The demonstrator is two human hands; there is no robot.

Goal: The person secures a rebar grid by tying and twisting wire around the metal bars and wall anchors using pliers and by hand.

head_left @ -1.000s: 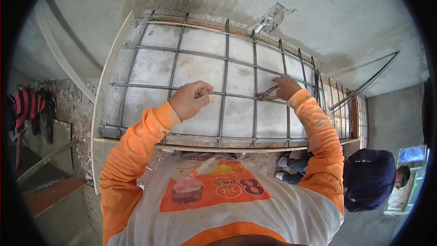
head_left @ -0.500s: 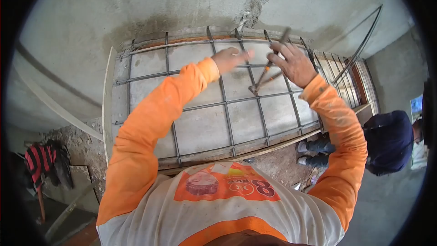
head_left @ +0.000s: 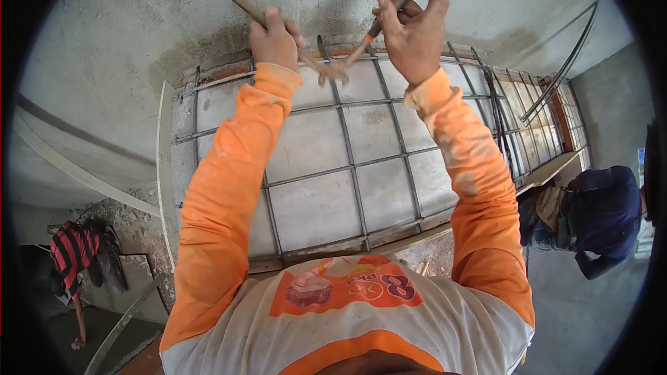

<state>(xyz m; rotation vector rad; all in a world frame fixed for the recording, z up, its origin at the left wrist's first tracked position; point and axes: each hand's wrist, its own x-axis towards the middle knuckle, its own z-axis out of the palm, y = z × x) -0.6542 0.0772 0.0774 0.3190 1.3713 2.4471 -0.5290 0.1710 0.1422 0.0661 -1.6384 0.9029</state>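
The wearer's grey shirt [head_left: 229, 333] with orange sleeves carried a red printed panel [head_left: 281, 298] across the chest. A large dark "8" and the letters "PKs" could be read on it, upside down from the camera's view; a round mark beside them was too small to make out.

Both bare hands were raised at arm's length, one on each long handle of a pair of metal pincers [head_left: 377, 28]. The handles spread wide in a V, the right one marked with an orange band, and met at a blurred head over the far edge of a grid of steel bars [head_left: 353, 165]. Whether the head touched the bars could not be told.

The fingers of the left hand [head_left: 274, 39] were curled around the left handle, its end jutting out past them. The right hand [head_left: 417, 38] held more loosely: the handle passed between the fingers, some bent about it, others pointing straight up.

The grid lay over pale panels [head_left: 316, 215], with a wooden board [head_left: 164, 167] along its left edge and a rough grey wall [head_left: 208, 14] behind. To the right was a person in a dark blue top [head_left: 604, 208]; at the far left, a person in a red and black striped top [head_left: 73, 253] reached an arm down to the floor.
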